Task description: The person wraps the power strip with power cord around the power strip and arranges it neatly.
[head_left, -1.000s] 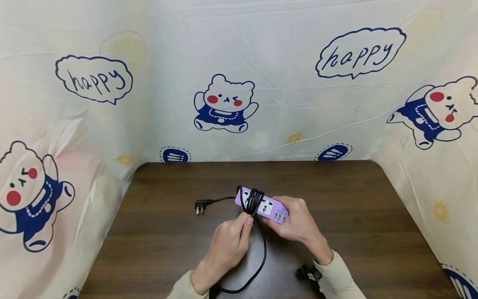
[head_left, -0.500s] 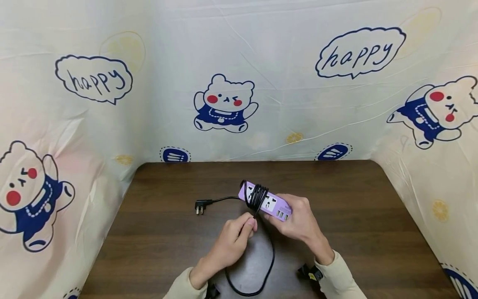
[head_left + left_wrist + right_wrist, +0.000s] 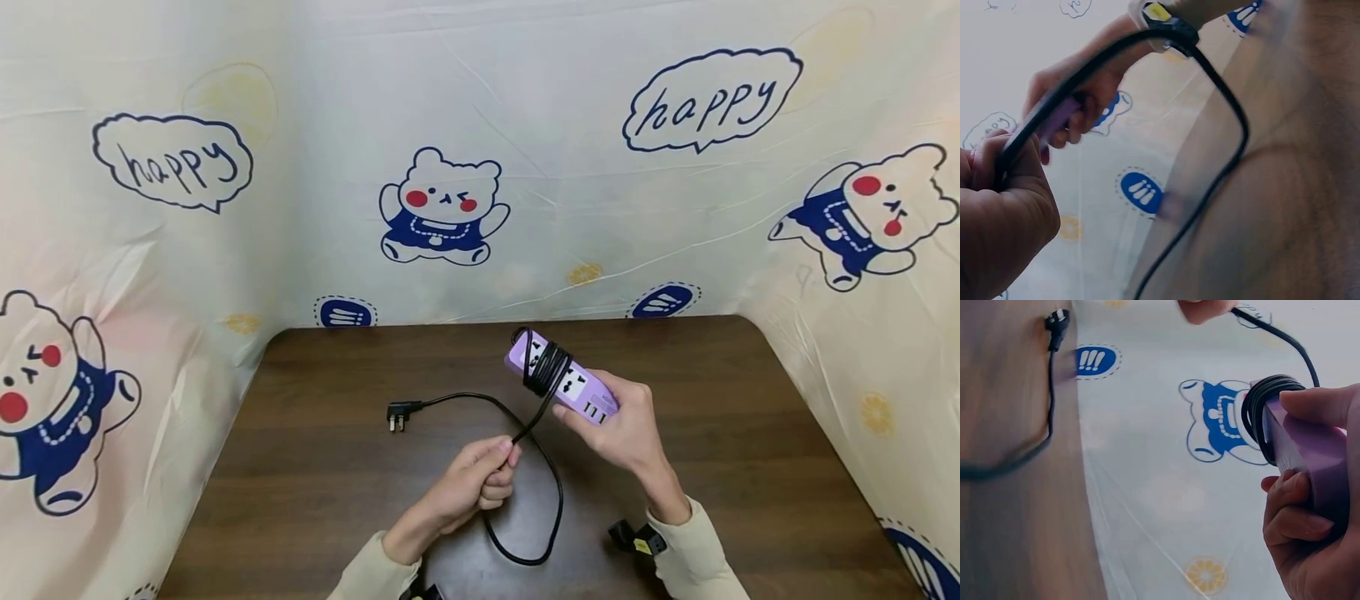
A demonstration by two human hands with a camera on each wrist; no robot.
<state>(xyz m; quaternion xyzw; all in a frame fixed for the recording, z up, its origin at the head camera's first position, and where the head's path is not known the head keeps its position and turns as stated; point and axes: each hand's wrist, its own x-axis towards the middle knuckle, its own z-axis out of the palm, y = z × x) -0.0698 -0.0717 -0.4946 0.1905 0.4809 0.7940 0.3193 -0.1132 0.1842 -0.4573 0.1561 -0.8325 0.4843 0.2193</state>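
A purple power strip with white sockets is gripped at its lower right end by my right hand. Several turns of black cable lie wound around its middle. My left hand pinches the cable below and left of the strip, and a short stretch runs taut between them. In the left wrist view the cable arcs out from the curled fingers of my left hand. The right wrist view shows the coil beside the thumb of my right hand.
On the brown wooden table a black plug lies to the left, its cord looping towards the hands. Light cloth printed with bears surrounds the table at the back and sides.
The strip and my right hand have moved up and to the right. The stretch of cable between the strip and my left hand has grown longer, and more cord shows near the plug.
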